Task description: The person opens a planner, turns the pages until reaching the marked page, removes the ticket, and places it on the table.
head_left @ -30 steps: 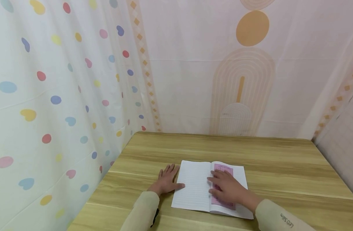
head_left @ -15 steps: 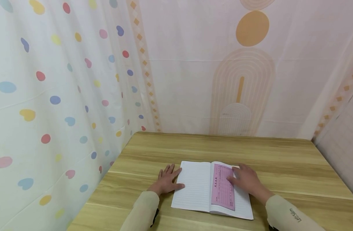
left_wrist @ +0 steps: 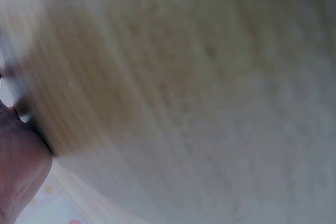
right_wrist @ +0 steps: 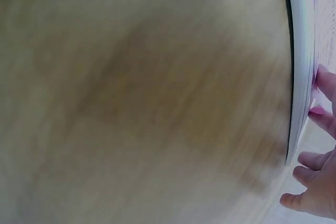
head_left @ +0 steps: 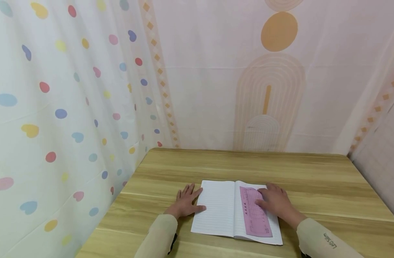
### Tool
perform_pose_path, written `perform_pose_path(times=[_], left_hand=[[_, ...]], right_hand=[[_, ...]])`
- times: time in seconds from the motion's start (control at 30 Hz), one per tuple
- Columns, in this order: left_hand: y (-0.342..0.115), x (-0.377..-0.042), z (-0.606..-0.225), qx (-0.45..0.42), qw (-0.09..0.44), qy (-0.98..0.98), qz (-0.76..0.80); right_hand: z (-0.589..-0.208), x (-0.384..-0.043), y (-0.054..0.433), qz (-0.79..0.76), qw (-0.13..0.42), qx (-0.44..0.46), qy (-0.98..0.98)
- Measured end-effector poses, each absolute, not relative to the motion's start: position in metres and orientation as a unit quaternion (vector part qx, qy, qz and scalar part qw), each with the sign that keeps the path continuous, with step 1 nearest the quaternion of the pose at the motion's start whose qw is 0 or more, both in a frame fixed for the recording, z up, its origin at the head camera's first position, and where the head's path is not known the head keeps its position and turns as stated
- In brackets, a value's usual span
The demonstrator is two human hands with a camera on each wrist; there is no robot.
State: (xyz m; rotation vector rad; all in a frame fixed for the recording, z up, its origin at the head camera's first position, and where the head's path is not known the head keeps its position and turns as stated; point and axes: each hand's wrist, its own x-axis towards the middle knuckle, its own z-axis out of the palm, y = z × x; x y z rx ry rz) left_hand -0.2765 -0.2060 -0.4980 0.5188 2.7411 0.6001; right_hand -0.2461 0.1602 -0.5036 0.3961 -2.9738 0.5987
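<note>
An open lined notebook (head_left: 216, 208) lies on the wooden table, with a printed pink paper slip (head_left: 256, 218) over its right page. My right hand (head_left: 275, 201) pinches the slip's right edge near the upper corner between thumb and index finger; the right wrist view has those fingertips at the pink edge (right_wrist: 316, 95), beside the notebook's stacked pages (right_wrist: 300, 66). The slip sits slightly slanted on the page. To the left, my left hand (head_left: 185, 203) rests flat with spread fingers on the table, its thumb and index fingertip on the left page's edge. Only part of that hand (left_wrist: 23, 163) enters the left wrist view.
The wood-grain table (head_left: 248, 165) extends around the notebook to its back edge. Behind it hangs a pale curtain (head_left: 203, 89) with arch patterns, and a dotted curtain (head_left: 71, 125) runs along the left side.
My right hand went from lying over the slip to its right edge and took hold there. The slip has shifted right, away from the notebook's fold, and tilted. My left hand stayed put.
</note>
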Motion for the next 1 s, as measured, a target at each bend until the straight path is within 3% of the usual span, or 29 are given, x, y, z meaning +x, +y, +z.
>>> perform_pose_path(times=[0.2,0.47,1.0], left_hand=[[-0.206,-0.276,-0.498,0.183,0.142,0.949,0.213],[-0.206,-0.277,-0.498,0.179,0.145,0.95,0.211],[-0.204,-0.273,-0.494,0.181,0.144,0.949,0.213]], right_hand=[[-0.502,-0.249,0.166,0.257,0.065,0.131,-0.955],[-0.493,-0.255,0.189,0.369,0.01,0.072,-0.927],[-0.486,-0.249,0.264,0.369,-0.025,0.004,-0.929]])
